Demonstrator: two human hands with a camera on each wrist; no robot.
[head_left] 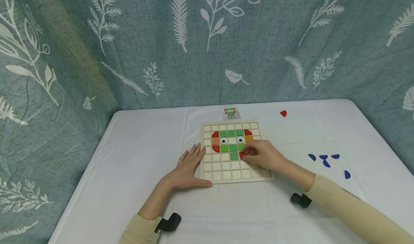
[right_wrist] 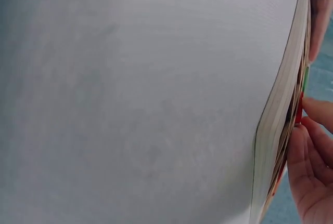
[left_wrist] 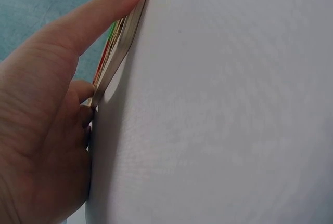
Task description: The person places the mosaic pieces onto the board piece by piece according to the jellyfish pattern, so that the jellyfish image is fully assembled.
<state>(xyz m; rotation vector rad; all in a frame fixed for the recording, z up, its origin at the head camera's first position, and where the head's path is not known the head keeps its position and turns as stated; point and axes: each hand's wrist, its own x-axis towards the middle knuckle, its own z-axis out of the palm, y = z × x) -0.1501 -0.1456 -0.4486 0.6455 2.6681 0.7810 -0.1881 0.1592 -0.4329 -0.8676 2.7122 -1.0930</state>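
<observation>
A wooden grid board [head_left: 226, 174] lies on the white table, holding a face made of green, orange and red tiles with two eye tiles. My left hand [head_left: 189, 166] rests flat at the board's left edge, fingers straight, thumb along its front edge. In the left wrist view the thumb [left_wrist: 99, 16] presses against the board's rim [left_wrist: 122, 47]. My right hand [head_left: 262, 156] lies over the board's right half and pinches a red piece [head_left: 242, 154] just below the green tiles. The right wrist view shows the fingertips [right_wrist: 312, 172] on that red piece [right_wrist: 299, 110] at the board's edge [right_wrist: 281, 125].
A small picture card [head_left: 230, 112] lies behind the board. One red quarter-round piece [head_left: 283, 113] sits at the back right. Several blue pieces [head_left: 325, 159] are scattered on the right of the table. A leaf-patterned curtain [head_left: 207, 42] hangs behind the table.
</observation>
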